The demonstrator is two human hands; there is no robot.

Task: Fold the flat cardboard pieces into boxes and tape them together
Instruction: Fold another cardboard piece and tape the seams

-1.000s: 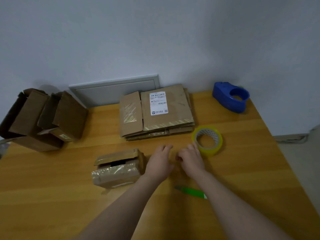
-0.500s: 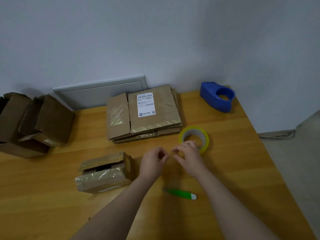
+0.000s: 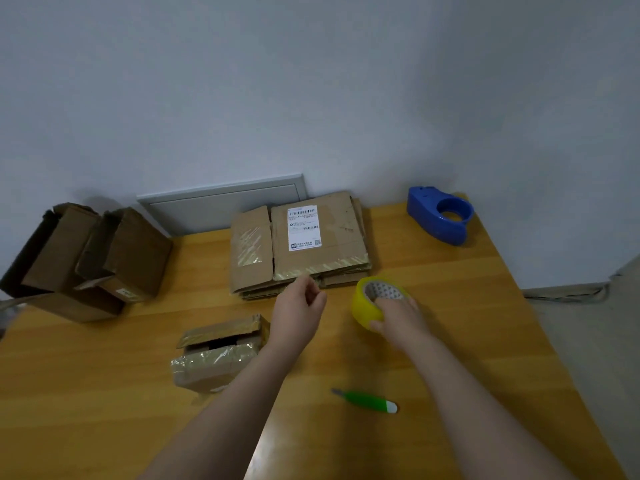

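Note:
A stack of flat cardboard pieces (image 3: 311, 244) lies at the back middle of the wooden table (image 3: 104, 393); the top one carries a white label. My right hand (image 3: 398, 318) grips the yellow tape roll (image 3: 367, 303), tilted up off the table just right of the stack's front edge. My left hand (image 3: 299, 313) hovers by the stack's front edge with its fingers loosely curled and nothing visible in them. A small folded box (image 3: 218, 355) wrapped in tape, its top flap ajar, sits left of my left forearm.
Two larger folded brown boxes (image 3: 86, 258) lean at the table's back left. A blue tape dispenser (image 3: 440, 216) stands at the back right corner. A green utility knife (image 3: 367, 400) lies between my forearms. The table's right edge drops to the floor.
My hands have parted. The right hand moved right and took hold of the tape roll, tilting it up. The left hand moved forward toward the flat stack.

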